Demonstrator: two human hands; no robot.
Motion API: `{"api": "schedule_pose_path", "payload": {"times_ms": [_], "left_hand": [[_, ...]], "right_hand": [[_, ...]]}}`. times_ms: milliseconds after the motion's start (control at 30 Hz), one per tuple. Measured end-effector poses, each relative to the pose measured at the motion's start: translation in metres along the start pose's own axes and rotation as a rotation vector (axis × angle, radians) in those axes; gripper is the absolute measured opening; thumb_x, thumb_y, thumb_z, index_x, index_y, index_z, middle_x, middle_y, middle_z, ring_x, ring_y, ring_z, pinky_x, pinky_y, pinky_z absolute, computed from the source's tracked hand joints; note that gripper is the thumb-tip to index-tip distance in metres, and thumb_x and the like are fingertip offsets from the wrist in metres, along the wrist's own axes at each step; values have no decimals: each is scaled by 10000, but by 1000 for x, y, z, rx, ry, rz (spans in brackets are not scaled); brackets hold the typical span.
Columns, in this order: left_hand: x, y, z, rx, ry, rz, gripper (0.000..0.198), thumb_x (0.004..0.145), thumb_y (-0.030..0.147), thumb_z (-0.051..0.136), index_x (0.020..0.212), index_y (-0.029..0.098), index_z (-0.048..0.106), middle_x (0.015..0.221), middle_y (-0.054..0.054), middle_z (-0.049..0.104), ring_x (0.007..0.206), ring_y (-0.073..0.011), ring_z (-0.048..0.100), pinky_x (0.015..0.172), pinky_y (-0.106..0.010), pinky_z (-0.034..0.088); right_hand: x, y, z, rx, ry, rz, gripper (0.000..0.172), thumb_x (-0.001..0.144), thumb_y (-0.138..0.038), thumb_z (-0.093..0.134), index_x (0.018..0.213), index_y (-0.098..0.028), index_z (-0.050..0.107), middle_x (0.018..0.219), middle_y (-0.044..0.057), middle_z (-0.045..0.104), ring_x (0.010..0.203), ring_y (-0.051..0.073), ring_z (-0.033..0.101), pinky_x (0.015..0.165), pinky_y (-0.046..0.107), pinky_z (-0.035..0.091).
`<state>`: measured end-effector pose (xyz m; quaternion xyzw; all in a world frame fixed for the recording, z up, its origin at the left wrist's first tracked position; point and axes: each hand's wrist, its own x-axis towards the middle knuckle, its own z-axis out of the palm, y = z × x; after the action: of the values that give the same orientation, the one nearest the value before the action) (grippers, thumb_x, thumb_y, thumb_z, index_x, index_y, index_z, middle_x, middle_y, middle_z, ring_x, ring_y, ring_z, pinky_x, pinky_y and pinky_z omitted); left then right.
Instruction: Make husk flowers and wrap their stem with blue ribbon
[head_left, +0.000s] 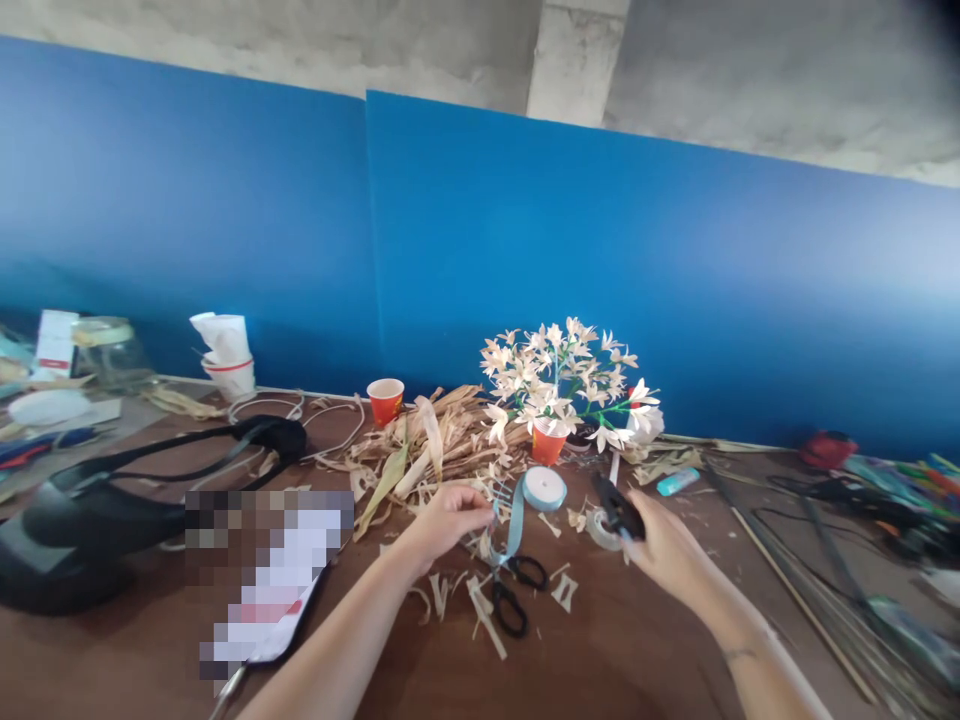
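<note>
My left hand (444,520) is closed in a pinch on the loose end of a pale blue ribbon (514,524) that runs to its spool (544,488) on the brown table (615,660). My right hand (660,545) is closed around a black tool (616,506), held just above the table beside a roll of clear tape (598,530). Black-handled scissors (514,592) lie between my hands among husk scraps. Behind the spool stands an orange cup (548,444) holding white husk flowers (559,378).
A pile of dried corn husks (420,445) lies left of the flowers, with a second orange cup (385,400) behind it. A black bag (97,510) sits at left. Thin wires and sticks (817,590) lie at right. A blue wall (480,250) backs the table.
</note>
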<state>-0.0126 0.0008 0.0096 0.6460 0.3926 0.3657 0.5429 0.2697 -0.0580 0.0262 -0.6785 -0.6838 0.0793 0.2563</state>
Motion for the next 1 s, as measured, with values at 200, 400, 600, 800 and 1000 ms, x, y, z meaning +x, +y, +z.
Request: {"api": "schedule_pose_path", "payload": {"times_ms": [200, 400, 600, 800, 1000], "left_hand": [[-5, 8, 1, -118, -75, -26, 182, 656, 297, 617, 621, 119, 614, 621, -23, 621, 603, -118, 484, 640, -249, 343], [-7, 9, 5, -208, -115, -66, 200, 645, 319, 632, 611, 124, 601, 596, -18, 608, 593, -123, 502, 619, -250, 348], [-9, 12, 6, -276, -111, -63, 208, 631, 324, 641, 610, 124, 591, 574, -10, 589, 574, -116, 492, 613, -244, 353], [-5, 11, 4, -206, -38, -45, 203, 638, 312, 622, 578, 120, 595, 539, 0, 543, 534, -99, 441, 558, -227, 318], [-3, 8, 9, -90, -2, -108, 238, 634, 338, 587, 555, 116, 617, 494, 6, 514, 487, -92, 394, 503, -227, 279]], "right_hand": [[-14, 14, 10, -331, -87, 153, 449, 599, -74, 515, 1041, -145, 482, 1016, 141, 584, 991, 293, 538, 732, 364, 397], [-14, -48, 16, -80, 102, -69, 255, 693, -94, 468, 917, -180, 555, 947, 93, 617, 919, 237, 572, 785, 366, 424], [-17, -106, 72, 494, -36, -242, 605, 674, -121, 548, 1221, -216, 308, 1062, 65, 599, 981, 200, 567, 822, 285, 457], [-16, -104, 81, 320, 173, -250, 334, 807, -150, 421, 1137, -178, 370, 832, 55, 625, 748, 195, 608, 680, 289, 465], [-13, -97, 60, -131, 280, -460, 175, 795, -105, 443, 892, -198, 555, 715, 35, 623, 662, 181, 573, 649, 287, 373]]}}
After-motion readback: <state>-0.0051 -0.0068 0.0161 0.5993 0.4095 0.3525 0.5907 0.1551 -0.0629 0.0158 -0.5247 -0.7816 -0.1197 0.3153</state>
